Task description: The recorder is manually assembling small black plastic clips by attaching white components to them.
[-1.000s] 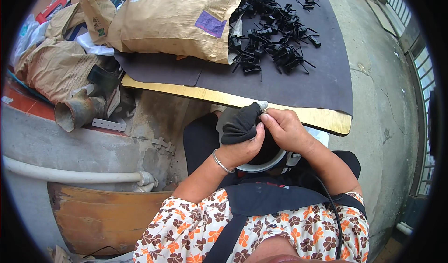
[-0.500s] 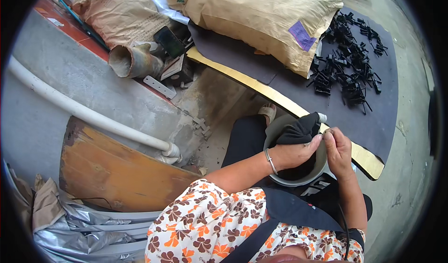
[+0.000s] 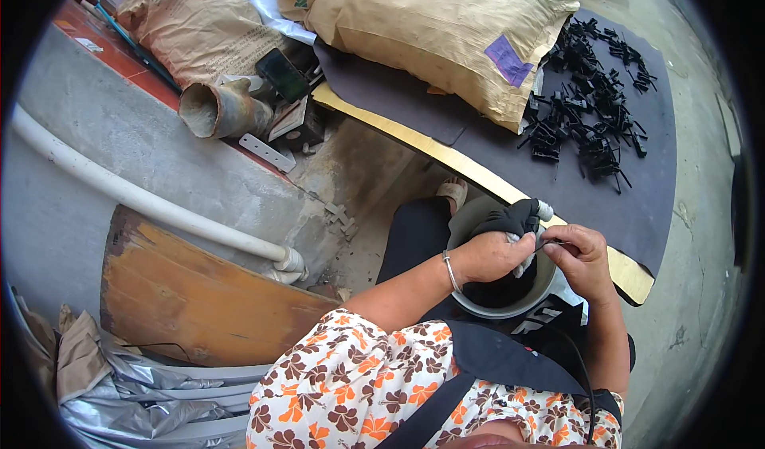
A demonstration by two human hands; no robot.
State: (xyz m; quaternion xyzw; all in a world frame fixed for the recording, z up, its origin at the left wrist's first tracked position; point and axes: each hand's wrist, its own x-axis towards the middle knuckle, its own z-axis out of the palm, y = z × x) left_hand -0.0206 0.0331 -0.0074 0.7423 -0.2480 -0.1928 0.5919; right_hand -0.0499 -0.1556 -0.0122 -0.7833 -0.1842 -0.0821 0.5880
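Note:
My left hand, with a silver bangle at the wrist, is closed over the grey bucket between my legs. Around its fingers is a black glove-like cloth with whitish wrapped ends. Whether this cloth is held or partly worn, I cannot tell. Close by on the right, my right hand pinches a thin dark piece near the left thumb. It is too small to name. Dark contents show inside the bucket, below both hands.
Beyond the bucket lies a dark tabletop with a yellow edge. It bears a large brown paper sack and a heap of small black plastic parts. A rusty pipe, a white pipe and a worn wooden board are on the left.
My right hand has shifted slightly right and turned, its fingers now pointing left in a pinch. The black cloth has tipped a little, baring a whitish part beneath the left thumb.

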